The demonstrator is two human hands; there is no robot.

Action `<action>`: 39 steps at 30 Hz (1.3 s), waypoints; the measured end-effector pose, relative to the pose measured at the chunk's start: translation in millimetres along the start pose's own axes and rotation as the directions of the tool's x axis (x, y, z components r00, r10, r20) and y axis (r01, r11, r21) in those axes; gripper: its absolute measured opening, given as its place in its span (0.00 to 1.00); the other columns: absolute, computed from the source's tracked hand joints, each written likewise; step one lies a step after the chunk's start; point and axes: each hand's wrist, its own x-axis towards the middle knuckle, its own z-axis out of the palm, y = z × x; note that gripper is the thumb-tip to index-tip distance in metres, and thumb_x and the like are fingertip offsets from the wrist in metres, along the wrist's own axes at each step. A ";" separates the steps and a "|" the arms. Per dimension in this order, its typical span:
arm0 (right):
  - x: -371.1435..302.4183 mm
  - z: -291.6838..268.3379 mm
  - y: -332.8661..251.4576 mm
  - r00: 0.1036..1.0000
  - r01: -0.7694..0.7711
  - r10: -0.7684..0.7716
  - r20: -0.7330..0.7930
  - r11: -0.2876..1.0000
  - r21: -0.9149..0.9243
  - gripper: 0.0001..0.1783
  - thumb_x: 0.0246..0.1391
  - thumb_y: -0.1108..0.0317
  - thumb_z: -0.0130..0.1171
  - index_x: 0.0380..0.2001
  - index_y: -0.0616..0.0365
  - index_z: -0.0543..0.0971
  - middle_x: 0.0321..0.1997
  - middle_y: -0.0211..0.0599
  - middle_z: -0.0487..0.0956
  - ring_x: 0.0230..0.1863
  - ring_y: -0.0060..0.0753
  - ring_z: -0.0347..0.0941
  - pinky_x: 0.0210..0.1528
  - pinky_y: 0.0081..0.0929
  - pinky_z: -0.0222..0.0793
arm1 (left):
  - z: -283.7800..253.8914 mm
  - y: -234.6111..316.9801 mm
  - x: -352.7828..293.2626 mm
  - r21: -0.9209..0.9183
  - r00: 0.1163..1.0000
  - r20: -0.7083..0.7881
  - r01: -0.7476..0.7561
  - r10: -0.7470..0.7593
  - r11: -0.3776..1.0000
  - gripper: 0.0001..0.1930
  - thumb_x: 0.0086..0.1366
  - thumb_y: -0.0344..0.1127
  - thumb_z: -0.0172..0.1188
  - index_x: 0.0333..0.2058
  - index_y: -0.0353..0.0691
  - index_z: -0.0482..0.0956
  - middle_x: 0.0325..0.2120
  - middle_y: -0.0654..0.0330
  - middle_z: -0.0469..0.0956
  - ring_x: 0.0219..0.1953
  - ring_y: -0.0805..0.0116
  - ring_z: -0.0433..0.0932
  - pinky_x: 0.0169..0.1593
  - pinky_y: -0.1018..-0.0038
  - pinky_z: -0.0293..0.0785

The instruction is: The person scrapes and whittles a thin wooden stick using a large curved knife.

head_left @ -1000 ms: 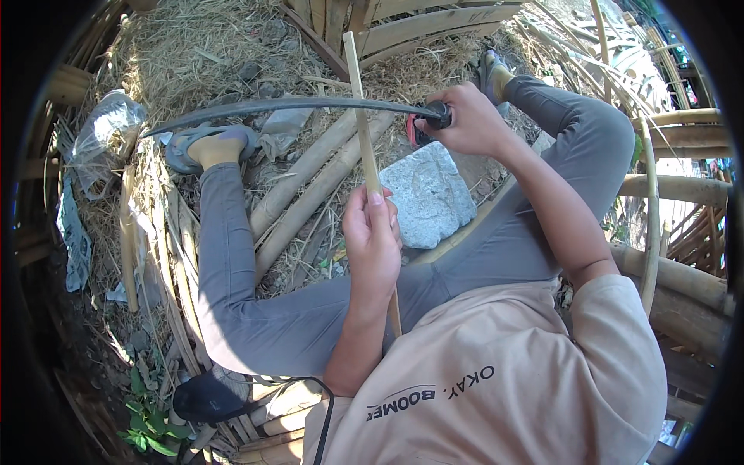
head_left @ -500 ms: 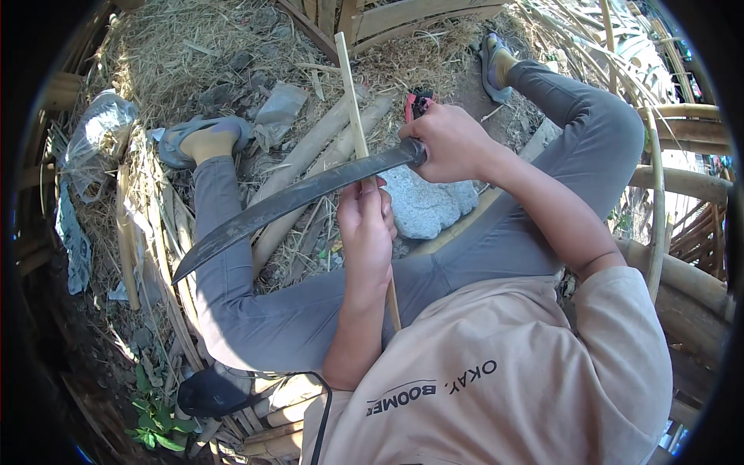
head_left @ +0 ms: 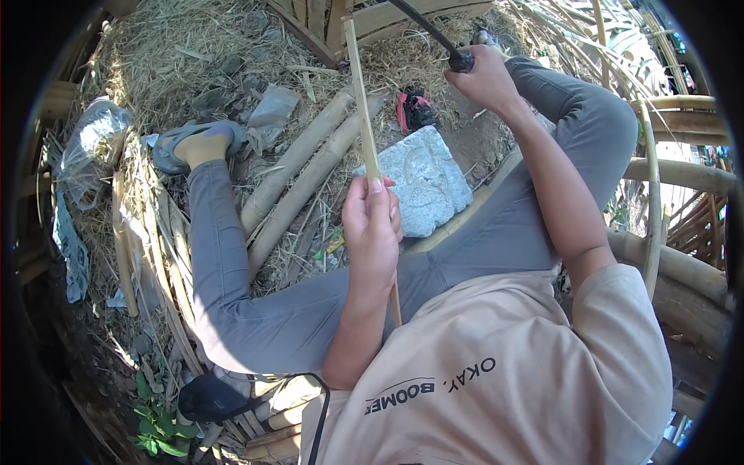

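Head view, clock read from its middle with 12 at the top: nearest, the left hand [head_left: 371,221] pinches a pale wooden strip [head_left: 364,112] between thumb and fingers, its upper length pointing just short of 12 and its lower end reaching the shirt [head_left: 535,341]. A grey stone [head_left: 426,178] lies just beside that hand, at its 2 o'clock. Farther out, at 1 o'clock, the right hand [head_left: 490,77] is wrapped around the handle of a long knife [head_left: 432,32]; the blade is apart from the strip and runs off the upper edge. The step in hand appears to be trimming the strip, with the blade held off it; a cut would call for bringing the blade across, left fingers kept clear. Also far out, crumpled plastic [head_left: 273,108] lies toward 11 and a clear bag [head_left: 97,143] between 9 and 10, its contents too unclear to tell.
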 end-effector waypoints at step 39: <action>-36.1 28.3 -75.7 0.872 0.389 -0.295 0.391 0.902 -0.187 0.13 0.24 0.65 0.65 0.21 0.57 0.82 0.22 0.47 0.80 0.30 0.54 0.79 0.36 0.45 0.77 | -3.9 -15.4 -1.0 0.632 0.942 -0.151 -0.141 0.299 0.762 0.17 0.75 0.36 0.45 0.51 0.27 0.70 0.32 0.47 0.77 0.33 0.57 0.77 0.40 0.60 0.71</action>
